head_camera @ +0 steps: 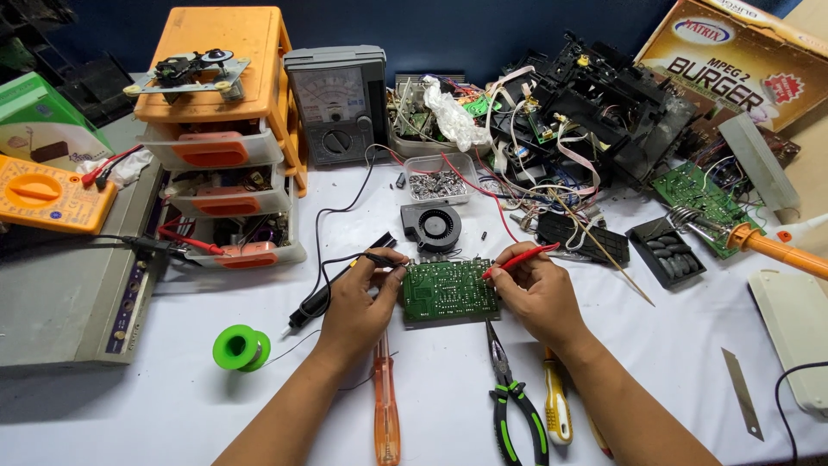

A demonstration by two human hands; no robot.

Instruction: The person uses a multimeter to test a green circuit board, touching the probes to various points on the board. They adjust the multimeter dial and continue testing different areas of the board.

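Left hand (358, 302) and right hand (536, 293) press probes onto green circuit board (448, 291)

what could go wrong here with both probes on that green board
1. The left hand both steadies the board and holds the black probe; a slip might bridge neighbouring joints.
2. The red probe in the right hand trails its lead through loose parts near the fan; a snag could tug it off.
3. The pliers lie beside the right forearm and might get knocked.
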